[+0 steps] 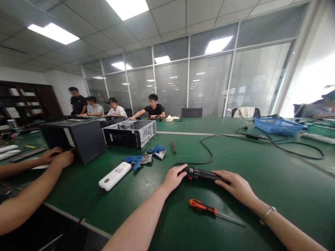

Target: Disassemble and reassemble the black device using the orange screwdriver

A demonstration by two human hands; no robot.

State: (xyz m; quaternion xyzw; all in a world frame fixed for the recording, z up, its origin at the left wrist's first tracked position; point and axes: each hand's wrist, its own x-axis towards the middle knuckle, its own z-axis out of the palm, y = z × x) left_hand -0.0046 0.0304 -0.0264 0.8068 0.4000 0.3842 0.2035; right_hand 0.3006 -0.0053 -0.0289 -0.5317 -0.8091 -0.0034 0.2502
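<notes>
A long black hand tool (201, 174) with an orange button lies sideways in front of me, low over the green table or on it; its exact kind is not clear. My left hand (174, 178) grips its left end between thumb and fingers. Around the right end, my right hand (237, 184) has its fingers along the top and its thumb at the near side. Closer to me, an orange-and-black screwdriver (202, 206) rests on the table, its shaft pointing right. A black cord (209, 153) runs from near my left hand toward a black adapter (252, 136).
Blue-and-grey gloves (143, 158) and a white power strip (115, 176) lie left on the green table (146, 212). Behind them stand a black computer case (91, 143) and an opened case (125, 136). A co-worker's hands (61, 157) reach the black case. A blue basket (277, 126) sits right.
</notes>
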